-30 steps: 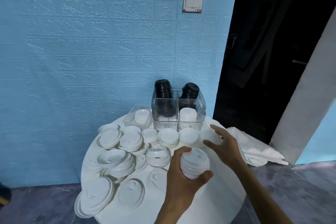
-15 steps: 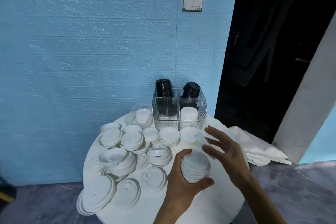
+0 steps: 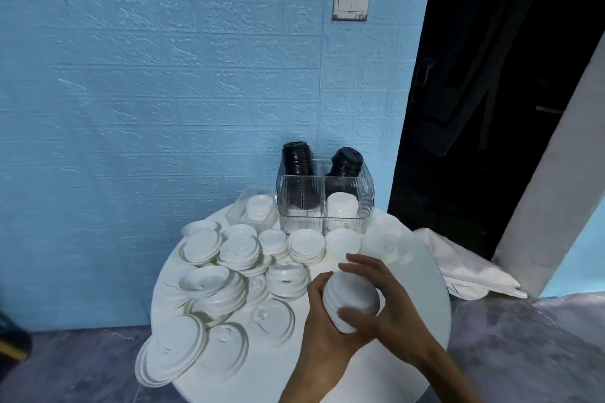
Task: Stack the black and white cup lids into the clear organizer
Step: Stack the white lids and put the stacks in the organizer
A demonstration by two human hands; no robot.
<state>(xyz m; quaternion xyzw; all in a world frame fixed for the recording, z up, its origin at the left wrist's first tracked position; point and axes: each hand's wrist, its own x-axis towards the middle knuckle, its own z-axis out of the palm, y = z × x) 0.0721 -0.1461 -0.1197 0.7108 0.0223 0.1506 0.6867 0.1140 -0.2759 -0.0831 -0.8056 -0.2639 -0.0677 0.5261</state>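
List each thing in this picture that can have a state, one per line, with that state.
Left hand: grips the held stack.
Right hand: curled round the held stack.
Held stack: white lids, tilted, above the table.
Organizer: upright, partly filled.
Black lids: stacked, sticking out above its rim.
Loose lids: unsorted piles on table.

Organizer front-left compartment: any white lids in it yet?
No. The clear organizer's front-left compartment shows only clear walls, while a white lid stack sits in the front-right one.
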